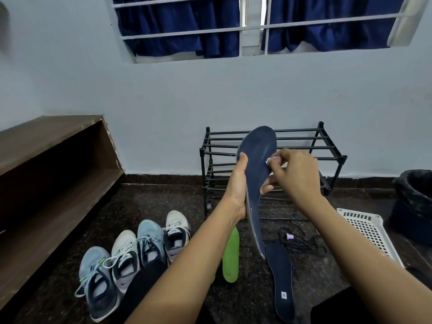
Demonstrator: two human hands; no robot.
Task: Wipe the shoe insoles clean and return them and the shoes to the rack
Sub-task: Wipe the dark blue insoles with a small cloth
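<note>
4 shoes [149,242]; 3 insoles [281,277], poss. 4th; left hand [236,190] grips 1 insole [257,160]

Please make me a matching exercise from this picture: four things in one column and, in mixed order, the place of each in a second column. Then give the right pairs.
Things
1. upright navy insole
2. green insole
3. shoe rack
4. small pale wipe

Places
A. lying on the floor
B. pinched by the right hand
C. gripped by the left hand
D. standing by the wall

Pairs: 1-C, 2-A, 3-D, 4-B
</note>
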